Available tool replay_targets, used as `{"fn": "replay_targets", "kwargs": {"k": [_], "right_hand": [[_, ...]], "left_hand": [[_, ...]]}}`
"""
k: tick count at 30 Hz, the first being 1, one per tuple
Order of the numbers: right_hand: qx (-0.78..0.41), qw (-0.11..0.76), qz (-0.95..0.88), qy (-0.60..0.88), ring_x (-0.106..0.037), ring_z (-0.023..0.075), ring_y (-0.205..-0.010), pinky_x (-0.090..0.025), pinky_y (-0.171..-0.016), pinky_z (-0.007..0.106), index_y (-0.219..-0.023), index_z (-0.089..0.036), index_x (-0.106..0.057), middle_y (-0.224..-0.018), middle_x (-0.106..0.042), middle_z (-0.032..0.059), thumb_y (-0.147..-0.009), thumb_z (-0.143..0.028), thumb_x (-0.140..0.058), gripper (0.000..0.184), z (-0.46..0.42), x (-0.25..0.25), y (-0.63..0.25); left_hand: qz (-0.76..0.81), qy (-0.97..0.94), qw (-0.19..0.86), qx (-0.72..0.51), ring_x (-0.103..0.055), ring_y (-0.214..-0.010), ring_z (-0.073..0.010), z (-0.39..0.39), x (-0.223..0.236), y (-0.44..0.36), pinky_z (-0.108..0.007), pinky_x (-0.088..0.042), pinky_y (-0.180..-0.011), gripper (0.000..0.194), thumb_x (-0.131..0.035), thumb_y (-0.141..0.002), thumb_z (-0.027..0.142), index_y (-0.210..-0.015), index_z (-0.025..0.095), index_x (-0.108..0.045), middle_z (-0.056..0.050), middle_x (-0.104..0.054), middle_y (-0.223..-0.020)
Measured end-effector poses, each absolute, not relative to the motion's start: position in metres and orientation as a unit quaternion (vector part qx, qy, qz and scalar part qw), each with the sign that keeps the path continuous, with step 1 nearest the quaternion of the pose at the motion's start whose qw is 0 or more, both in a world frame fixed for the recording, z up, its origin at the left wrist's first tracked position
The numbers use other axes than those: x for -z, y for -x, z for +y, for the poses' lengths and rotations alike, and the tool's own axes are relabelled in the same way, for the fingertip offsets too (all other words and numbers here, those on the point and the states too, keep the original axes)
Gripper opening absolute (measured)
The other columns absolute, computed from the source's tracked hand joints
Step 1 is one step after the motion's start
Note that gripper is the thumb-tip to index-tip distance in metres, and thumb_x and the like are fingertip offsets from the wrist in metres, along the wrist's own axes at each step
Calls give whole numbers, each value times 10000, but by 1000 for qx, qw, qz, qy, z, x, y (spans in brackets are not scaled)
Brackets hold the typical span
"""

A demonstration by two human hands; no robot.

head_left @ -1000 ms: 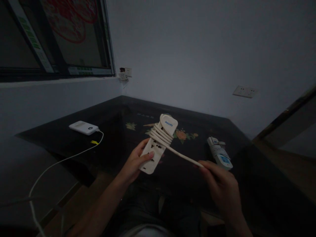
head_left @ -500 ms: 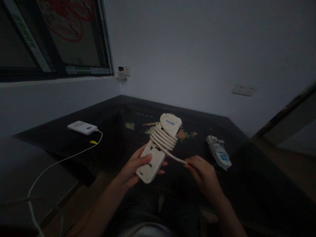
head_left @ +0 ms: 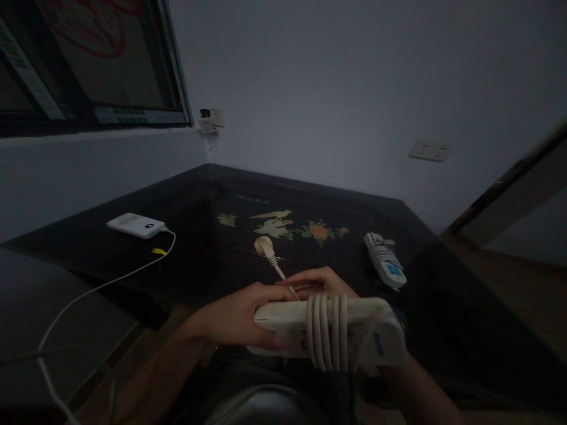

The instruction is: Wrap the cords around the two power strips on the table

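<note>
A white power strip (head_left: 283, 316), its cord (head_left: 328, 330) wound round it in several turns, lies sideways close to my body. My left hand (head_left: 239, 316) grips its left end, thumb on the near face. Behind the strip, my right hand (head_left: 321, 280) has its fingers closed at the cord's loose end; the strip partly hides this hand. From between the hands the cord runs up to a round plug (head_left: 264, 247), which points away from me above the dark table.
A white power bank (head_left: 136, 225) with a cable lies at the table's left, a yellow tag (head_left: 159, 252) by it. To the right is a second power strip (head_left: 385, 261) with wound cord. Wall sockets (head_left: 429, 150) are beyond the flower-patterned table (head_left: 248, 183).
The strip has turned from upright to sideways and come lower and nearer. My right hand has moved left behind it, and the plug now shows. The view has shifted slightly.
</note>
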State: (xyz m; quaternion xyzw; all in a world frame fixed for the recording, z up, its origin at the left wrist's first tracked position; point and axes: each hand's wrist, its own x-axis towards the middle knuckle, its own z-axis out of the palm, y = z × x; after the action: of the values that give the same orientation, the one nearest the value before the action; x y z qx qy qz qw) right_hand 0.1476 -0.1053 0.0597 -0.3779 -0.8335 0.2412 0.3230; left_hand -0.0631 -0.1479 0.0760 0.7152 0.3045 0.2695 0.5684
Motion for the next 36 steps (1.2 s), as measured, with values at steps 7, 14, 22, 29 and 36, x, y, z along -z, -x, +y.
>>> {"fn": "replay_targets", "kwargs": {"k": [7,14,22,29,36], "right_hand": [[-692,360,-572,254,-694,148,-691,-554,-695,289,-886,-167,-575,-771,-703,19,-705,-277,-744,270,-85,-43,-150],[-508,352,-705,349,-690,174,-772,-530,-723,300,-829,-176,-587,-781,-695,12,-674,-176,-726,209,-77,-69,-148],[-304,373,-789,382,-672,186,-778,-495,-659,270,-786,-183,-587,-820,-707,32,-753,-145,-625,63,-96,-85,-142],[-147,410,-849,298,-601,214,-973,-472,-838,356,-890,-193,-589,-1007,-665,79,-751,-1,-482,260,-112,-67,-141],[-15,419,-841,342,-533,209,-887,-470,-741,329,-887,-221,-676,-1004,-580,79,-789,-55,-485,271,-118,-41,-149]], "left_hand": [[328,-832,403,-194,-603,-817,-161,-147,-75,55,-221,-446,-697,242,-691,-729,282,-944,173,-672,-29,-653,-908],[395,-844,321,-168,-625,-886,-186,-136,-49,45,-260,-452,-769,237,-640,-765,265,-988,188,-655,-37,-673,-991],[446,-792,331,-255,-638,-925,-217,-109,-35,42,-306,-467,-812,355,-577,-814,318,-1140,178,-608,-69,-681,-1080],[429,-715,423,-355,-625,-1006,-230,-104,-24,41,-325,-472,-882,545,-644,-777,361,-1272,161,-536,-88,-655,-1174],[401,-697,410,-430,-561,-1169,-227,-104,-15,32,-348,-439,-988,610,-619,-817,349,-1385,229,-430,-66,-533,-1366]]}}
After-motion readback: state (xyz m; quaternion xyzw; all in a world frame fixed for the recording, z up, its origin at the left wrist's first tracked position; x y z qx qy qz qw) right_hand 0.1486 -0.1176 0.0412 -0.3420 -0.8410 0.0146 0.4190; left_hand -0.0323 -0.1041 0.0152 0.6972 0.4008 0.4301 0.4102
